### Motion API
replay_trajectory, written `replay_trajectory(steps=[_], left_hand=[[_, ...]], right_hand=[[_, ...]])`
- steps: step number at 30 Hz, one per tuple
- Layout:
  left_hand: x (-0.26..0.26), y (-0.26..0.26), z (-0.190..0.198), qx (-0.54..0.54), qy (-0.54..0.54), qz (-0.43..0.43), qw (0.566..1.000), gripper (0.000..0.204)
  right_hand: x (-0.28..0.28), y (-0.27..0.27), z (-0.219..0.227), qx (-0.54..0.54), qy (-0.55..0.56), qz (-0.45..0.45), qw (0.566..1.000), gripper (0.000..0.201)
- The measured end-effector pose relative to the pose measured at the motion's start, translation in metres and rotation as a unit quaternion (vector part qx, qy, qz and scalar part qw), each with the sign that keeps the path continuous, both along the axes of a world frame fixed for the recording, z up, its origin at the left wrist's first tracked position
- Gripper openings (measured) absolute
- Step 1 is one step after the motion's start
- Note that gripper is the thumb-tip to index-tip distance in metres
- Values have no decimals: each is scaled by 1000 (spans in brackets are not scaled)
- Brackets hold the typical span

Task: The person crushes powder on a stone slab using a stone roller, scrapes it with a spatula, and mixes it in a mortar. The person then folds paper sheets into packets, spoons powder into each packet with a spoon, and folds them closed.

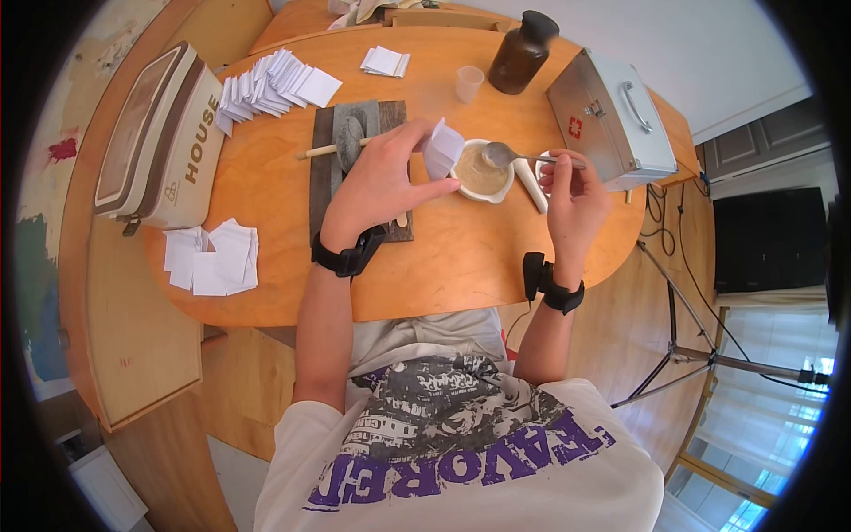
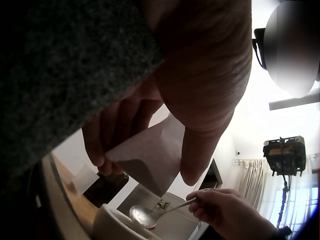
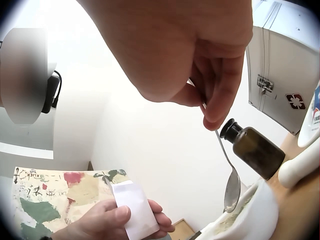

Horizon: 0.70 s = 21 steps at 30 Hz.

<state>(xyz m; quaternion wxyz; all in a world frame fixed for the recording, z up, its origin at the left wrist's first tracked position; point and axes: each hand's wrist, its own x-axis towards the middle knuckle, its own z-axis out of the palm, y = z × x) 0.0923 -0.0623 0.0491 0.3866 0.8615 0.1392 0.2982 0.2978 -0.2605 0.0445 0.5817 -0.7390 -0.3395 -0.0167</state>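
Note:
A small white paper packet (image 1: 441, 149) is in my left hand (image 1: 377, 186), held between thumb and fingers, tilted beside the white mortar (image 1: 488, 198). Pale beige powder (image 1: 481, 176) fills the mortar's bowl. My right hand (image 1: 578, 197) pinches the handle of a metal spoon (image 3: 233, 187), whose bowl hangs at the mortar's rim with a bit of powder at its tip. Just right of the mortar lies a white pestle (image 1: 532, 184). In the left wrist view the paper (image 2: 152, 152) spreads between thumb and fingertips, above the spoon.
Folded white packets (image 1: 275, 84) stand in a row at the back left, with loose papers (image 1: 213, 257) nearer me. A cooler box (image 1: 177, 142) is at the left edge. Behind the mortar are a plastic cup (image 1: 469, 84), a brown bottle (image 1: 523, 58) and a metal case (image 1: 612, 120).

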Motion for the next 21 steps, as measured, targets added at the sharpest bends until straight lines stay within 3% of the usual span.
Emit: replay_trajectory(steps=[11,14,16,21], left_hand=[[1,-1,1,2,0,1,1000,73],[1,-2,4,-3,1,2,1000,70],[1,0,4,-7,22,3,1000,66],[2,-2,4,-18,8,7,1000,64]], right_hand=[[-39,10,62,124,56,3,991,22],[-53,12,65,143,28,30,989,18],[-58,13,61,113,-75,56,989,11],[-56,12,56,115,-175,89,974,9]])
